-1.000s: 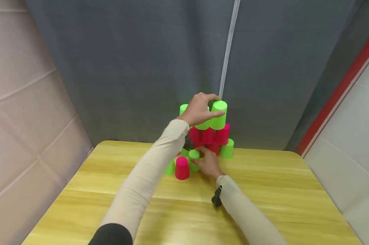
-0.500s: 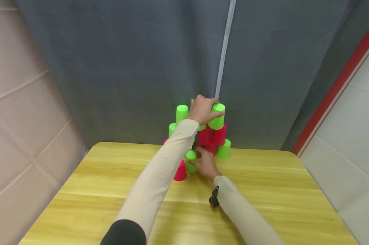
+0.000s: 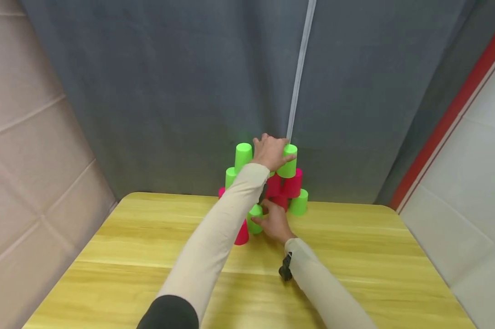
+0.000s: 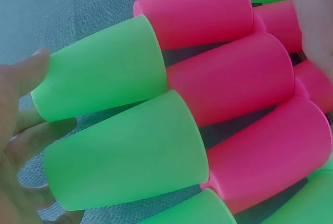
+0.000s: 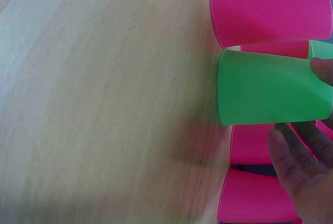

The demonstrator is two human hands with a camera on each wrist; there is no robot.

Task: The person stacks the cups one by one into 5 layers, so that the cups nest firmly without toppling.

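Cups, plastic, green and pink, all upside down, stacked in tiers at the far edge of a yellow wooden table (image 3: 354, 256) before a grey curtain (image 3: 169, 91).

Head view: gives the whole stack and both cream sleeves. Left hand (image 3: 271, 153) rests over the top tier, thumb against the top green cup (image 3: 288, 161) and fingers curled over the cups behind it. Another green cup (image 3: 242, 156) stands just left of that hand. Right hand (image 3: 274, 222) is low at the base, fingers loosely spread, touching a base green cup (image 3: 254, 218) that stands on the table beside a pink cup (image 3: 242, 234). A further green cup (image 3: 299, 202) closes the bottom row on the right.

Left wrist view: shows what the head view hides under the hand, namely two green cups side by side (image 4: 127, 153), each seated on pink cups (image 4: 234, 75) below, with fingers (image 4: 23, 73) round their closed ends.

Right wrist view: shows the base green cup (image 5: 270, 88) with its rim flat on the wood, a pink cup (image 5: 268, 8) touching it on one side and more pink cups on the other; fingers (image 5: 296, 156) lie straight alongside, thumb tip on the cup's closed end.

Finish: matt, uniform colour, tapered walls.
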